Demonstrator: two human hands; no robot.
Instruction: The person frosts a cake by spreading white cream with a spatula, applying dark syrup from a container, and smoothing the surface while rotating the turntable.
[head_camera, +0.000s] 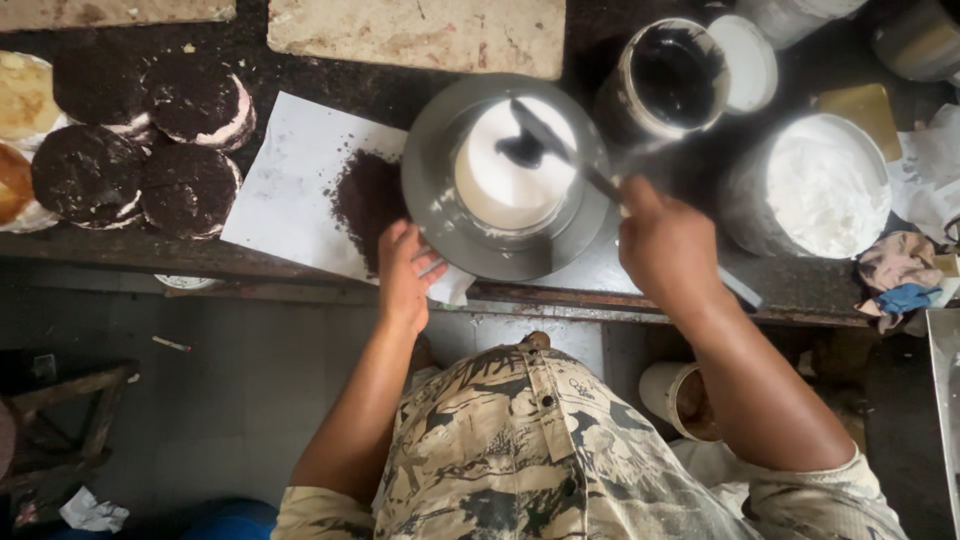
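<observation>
My right hand (665, 245) is clamped on the handle of a palette knife (560, 150), whose dark-smeared blade lies across the top of the white frosted cake (505, 175). The cake sits in the middle of a round grey metal turntable (440, 210) on the dark bench (330, 85). My left hand (405, 275) rests with loosely spread fingers against the near left rim of the turntable, gripping nothing that I can make out.

Just left of the turntable a white paper sheet (285, 185) lies flat, with a heap of dark crumbs (365, 200) on its right part. Further left, four round cakes coated in dark crumbs (140, 140) sit close together, pale pink showing at their sides.

Behind the turntable stands an open tub of dark glaze (675, 75), its white lid (750, 60) just beside it. To the right is a larger open tub of white cream (815, 185). Crumpled cloths (900, 275), pale and blue, lie at the right end of the bench. Two pale stone slabs (420, 35) lie along the far edge.
</observation>
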